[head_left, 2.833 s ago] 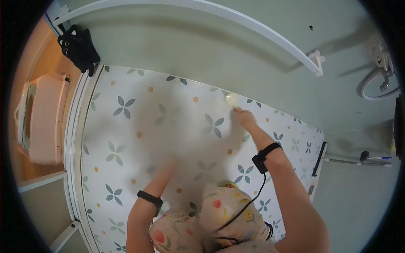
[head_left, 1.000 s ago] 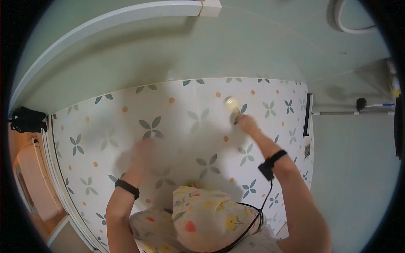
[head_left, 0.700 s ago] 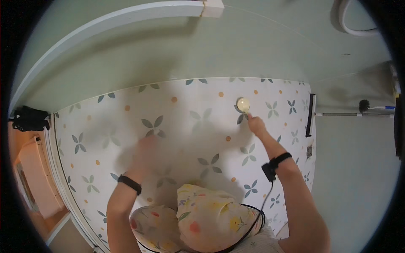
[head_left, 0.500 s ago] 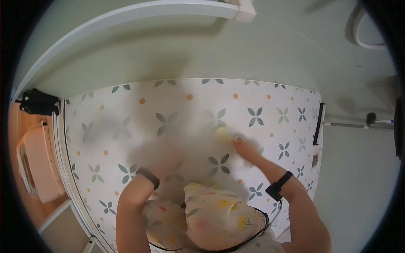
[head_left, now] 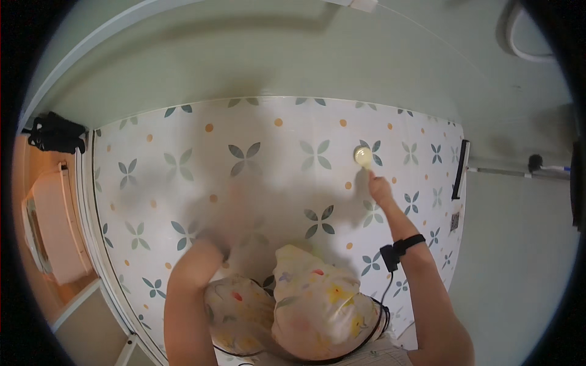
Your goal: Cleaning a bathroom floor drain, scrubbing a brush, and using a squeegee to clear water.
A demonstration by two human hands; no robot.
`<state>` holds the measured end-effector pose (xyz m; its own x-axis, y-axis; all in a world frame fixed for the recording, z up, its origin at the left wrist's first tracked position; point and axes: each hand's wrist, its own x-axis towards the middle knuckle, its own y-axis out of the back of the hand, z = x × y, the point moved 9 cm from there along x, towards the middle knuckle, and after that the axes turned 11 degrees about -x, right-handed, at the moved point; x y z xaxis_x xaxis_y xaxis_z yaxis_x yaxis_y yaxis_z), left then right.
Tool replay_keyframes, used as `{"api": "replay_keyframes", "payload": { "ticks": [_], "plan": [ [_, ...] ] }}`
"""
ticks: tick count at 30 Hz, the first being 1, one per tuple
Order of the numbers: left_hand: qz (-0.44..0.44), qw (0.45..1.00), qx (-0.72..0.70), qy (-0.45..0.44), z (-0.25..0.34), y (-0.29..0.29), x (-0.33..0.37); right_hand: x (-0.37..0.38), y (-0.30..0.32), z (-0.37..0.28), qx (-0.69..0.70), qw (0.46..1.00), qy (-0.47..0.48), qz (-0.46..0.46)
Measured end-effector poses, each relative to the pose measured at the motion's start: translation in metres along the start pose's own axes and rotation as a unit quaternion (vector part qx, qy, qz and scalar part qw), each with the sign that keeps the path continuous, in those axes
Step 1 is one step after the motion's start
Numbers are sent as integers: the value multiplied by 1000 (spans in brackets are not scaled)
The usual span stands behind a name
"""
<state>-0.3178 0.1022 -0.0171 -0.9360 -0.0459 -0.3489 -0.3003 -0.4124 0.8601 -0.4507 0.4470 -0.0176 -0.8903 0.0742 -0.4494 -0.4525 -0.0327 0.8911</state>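
Observation:
My right hand (head_left: pixel 380 188) is closed round the handle of a pale yellow round-headed tool (head_left: pixel 363 157). Its shiny disc-shaped head is over a grey leaf motif on the patterned floor (head_left: pixel 287 183); whether it touches cannot be told. A hazy patch in the picture blurs my left hand (head_left: pixel 237 198), which reaches forward over the floor left of the middle. Its fingers, and anything in them, cannot be made out. Below both hands are my knees (head_left: pixel 323 299) in pale floral cloth.
A white rail (head_left: pixel 91 61) curves across the upper left. Beside the door track (head_left: pixel 91 207) are a black bundle (head_left: pixel 58 134) and a pinkish plastic piece (head_left: pixel 64 229). A dark strip (head_left: pixel 461 171) lies at the floor's right edge, near a dark-headed brush (head_left: pixel 536 163).
My right hand has moved forward and to the right with the pale yellow tool. My left arm has shifted a little, and its hand now seems stretched farther forward.

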Motion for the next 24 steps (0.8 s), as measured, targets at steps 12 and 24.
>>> {"api": "replay_keyframes", "payload": {
  "ticks": [12, 24],
  "plan": [
    [-54, 996, 21, -73, 20, -45, -44, -133, -112, 114, 137, 966, -177, -132],
    [87, 980, 5, -177, 70, -5, -52, -138, -132, 82, -8, 994, 25, -102]
  ]
}}
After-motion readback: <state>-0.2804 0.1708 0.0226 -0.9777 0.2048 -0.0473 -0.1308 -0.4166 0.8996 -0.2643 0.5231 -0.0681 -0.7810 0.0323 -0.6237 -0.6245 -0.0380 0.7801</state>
